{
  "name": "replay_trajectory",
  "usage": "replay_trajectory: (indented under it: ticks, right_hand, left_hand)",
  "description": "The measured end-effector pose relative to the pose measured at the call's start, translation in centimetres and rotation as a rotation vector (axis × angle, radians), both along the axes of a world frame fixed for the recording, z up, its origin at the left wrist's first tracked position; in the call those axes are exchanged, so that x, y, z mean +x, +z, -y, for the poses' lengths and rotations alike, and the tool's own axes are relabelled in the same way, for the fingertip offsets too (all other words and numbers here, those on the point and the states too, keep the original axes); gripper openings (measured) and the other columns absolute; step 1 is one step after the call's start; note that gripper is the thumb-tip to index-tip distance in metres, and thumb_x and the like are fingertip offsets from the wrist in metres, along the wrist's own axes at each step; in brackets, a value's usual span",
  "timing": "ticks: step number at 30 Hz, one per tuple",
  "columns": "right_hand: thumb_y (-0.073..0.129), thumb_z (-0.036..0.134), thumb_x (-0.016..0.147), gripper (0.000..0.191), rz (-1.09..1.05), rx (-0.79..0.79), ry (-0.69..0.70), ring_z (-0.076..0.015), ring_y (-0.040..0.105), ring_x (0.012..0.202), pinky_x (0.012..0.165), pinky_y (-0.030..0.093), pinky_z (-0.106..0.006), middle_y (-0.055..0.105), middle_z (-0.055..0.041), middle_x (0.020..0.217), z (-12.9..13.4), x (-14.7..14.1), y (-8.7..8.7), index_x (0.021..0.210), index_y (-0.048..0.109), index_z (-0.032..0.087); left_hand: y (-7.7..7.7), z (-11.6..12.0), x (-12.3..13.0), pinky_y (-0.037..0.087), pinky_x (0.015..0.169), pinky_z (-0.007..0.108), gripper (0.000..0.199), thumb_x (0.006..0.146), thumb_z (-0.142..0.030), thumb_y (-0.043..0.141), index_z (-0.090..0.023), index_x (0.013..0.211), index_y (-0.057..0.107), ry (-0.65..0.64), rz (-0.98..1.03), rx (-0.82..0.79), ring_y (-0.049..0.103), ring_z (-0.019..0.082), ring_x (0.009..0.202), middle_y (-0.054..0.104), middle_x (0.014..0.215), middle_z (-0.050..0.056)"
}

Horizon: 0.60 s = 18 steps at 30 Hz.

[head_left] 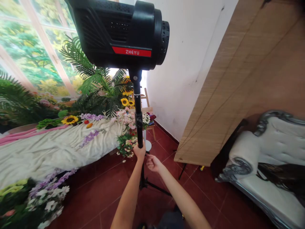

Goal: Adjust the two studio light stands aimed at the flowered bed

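Note:
A large black studio light [119,35] with a red ZHEYU label sits on top of a black light stand [138,127]. My left hand [139,150] is wrapped round the stand's pole, well below the light. Just right of the pole, my right hand [152,163] has its fingers curled at a small dark knob or lever on the stand; the fingertips partly hide it. The stand's legs spread on the red tiled floor below my hands.
A bed-like surface with a cream cloth [100,136] and flowers lies left, palm leaves [95,86] behind it. A woven screen [209,95] leans at the right, beside a white tufted sofa [274,143] holding a dark bag. Flowers [47,200] stand lower left.

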State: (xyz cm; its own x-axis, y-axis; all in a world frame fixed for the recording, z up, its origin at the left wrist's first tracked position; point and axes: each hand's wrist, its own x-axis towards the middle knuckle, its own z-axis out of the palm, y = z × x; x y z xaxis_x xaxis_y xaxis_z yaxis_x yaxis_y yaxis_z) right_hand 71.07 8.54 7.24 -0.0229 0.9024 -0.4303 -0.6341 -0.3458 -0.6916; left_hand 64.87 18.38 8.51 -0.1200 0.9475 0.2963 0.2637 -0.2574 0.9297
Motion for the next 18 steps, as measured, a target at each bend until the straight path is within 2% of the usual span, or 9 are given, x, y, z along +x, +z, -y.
replay_trajectory:
  ticks: [2, 3, 5, 7, 9, 11, 14, 16, 18]
  right_hand:
    - [0.028, 0.050, 0.093, 0.048, 0.191, -0.066, -0.086, -0.0066, 0.031, 0.034, 0.035, 0.019, -0.016, 0.044, 0.0034, 0.045, 0.8, -0.1, -0.1, 0.058, 0.040, 0.020]
    - [0.024, 0.056, 0.093, 0.052, 0.392, -0.074, -0.149, -0.0078, 0.037, 0.036, 0.036, 0.023, -0.017, 0.050, 0.0013, 0.050, 1.2, -0.1, 0.0, 0.063, 0.046, 0.019]
    - [0.027, 0.061, 0.091, 0.052, 0.847, 0.023, -0.227, -0.0121, 0.052, 0.050, 0.046, 0.034, -0.020, 0.061, -0.0026, 0.066, 2.1, 0.0, 0.7, 0.076, 0.055, 0.020]
    - [0.034, 0.058, 0.090, 0.043, 1.230, 0.163, -0.213, -0.0170, 0.061, 0.073, 0.060, 0.040, -0.024, 0.066, -0.0039, 0.086, 2.8, 0.1, 1.8, 0.091, 0.058, 0.023]
    - [0.035, 0.055, 0.092, 0.037, 1.435, 0.238, -0.152, -0.0196, 0.061, 0.087, 0.069, 0.040, -0.026, 0.066, -0.0039, 0.098, 3.2, 0.2, 2.8, 0.100, 0.056, 0.025]
    - [0.030, 0.052, 0.094, 0.037, 1.507, 0.232, -0.115, -0.0202, 0.062, 0.086, 0.069, 0.039, -0.027, 0.066, -0.0043, 0.097, 3.2, 0.1, 3.3, 0.102, 0.055, 0.025]
    - [0.028, 0.051, 0.095, 0.038, 1.524, 0.214, -0.127, -0.0204, 0.062, 0.080, 0.066, 0.039, -0.026, 0.066, -0.0041, 0.089, 2.7, 0.0, 2.9, 0.095, 0.055, 0.024]
    - [0.028, 0.053, 0.094, 0.041, 1.492, 0.212, -0.161, -0.0207, 0.062, 0.079, 0.065, 0.040, -0.026, 0.066, -0.0039, 0.085, 2.0, -0.1, 2.2, 0.087, 0.057, 0.024]
    - [0.027, 0.055, 0.093, 0.047, 1.370, 0.199, -0.192, -0.0201, 0.061, 0.072, 0.063, 0.041, -0.026, 0.065, -0.0041, 0.074, 1.2, -0.2, 1.5, 0.076, 0.058, 0.023]
  left_hand:
    - [0.0, 0.1, 0.0, 0.036, 0.048, 0.024, 0.042, 0.070, -0.052, 0.057, -0.016, 0.049, 0.056, 0.004, 0.005, -0.003, 0.050, 0.014, 0.045, 0.052, 0.046, 0.003]
    - [0.1, 0.1, 0.0, 0.037, 0.048, 0.024, 0.041, 0.070, -0.051, 0.058, -0.016, 0.049, 0.057, 0.006, 0.010, -0.007, 0.050, 0.014, 0.045, 0.052, 0.046, 0.003]
    - [0.2, 0.2, 0.0, 0.038, 0.049, 0.025, 0.040, 0.070, -0.051, 0.058, -0.016, 0.050, 0.058, 0.008, 0.025, -0.007, 0.051, 0.015, 0.046, 0.054, 0.047, 0.004]
    - [0.4, 0.3, -0.1, 0.039, 0.051, 0.025, 0.038, 0.071, -0.050, 0.057, -0.016, 0.053, 0.060, -0.005, 0.037, 0.001, 0.052, 0.015, 0.048, 0.056, 0.049, 0.004]
    - [0.5, 0.4, -0.2, 0.039, 0.052, 0.024, 0.038, 0.072, -0.049, 0.056, -0.016, 0.054, 0.061, -0.019, 0.034, -0.003, 0.052, 0.015, 0.049, 0.056, 0.050, 0.004]
    - [0.6, 0.5, -0.3, 0.039, 0.051, 0.024, 0.038, 0.073, -0.048, 0.055, -0.016, 0.054, 0.062, -0.025, 0.023, -0.020, 0.052, 0.014, 0.048, 0.055, 0.049, 0.004]
    - [0.8, 0.7, -0.5, 0.038, 0.050, 0.023, 0.037, 0.073, -0.047, 0.056, -0.015, 0.054, 0.061, -0.030, 0.019, -0.034, 0.051, 0.014, 0.048, 0.054, 0.048, 0.003]
    - [0.8, 0.7, -0.5, 0.038, 0.050, 0.023, 0.037, 0.073, -0.047, 0.056, -0.016, 0.053, 0.060, -0.033, 0.022, -0.026, 0.051, 0.014, 0.047, 0.053, 0.047, 0.002]
    - [0.8, 0.7, -0.5, 0.037, 0.050, 0.023, 0.039, 0.073, -0.048, 0.056, -0.016, 0.051, 0.058, -0.030, 0.026, -0.015, 0.050, 0.013, 0.046, 0.052, 0.046, 0.002]
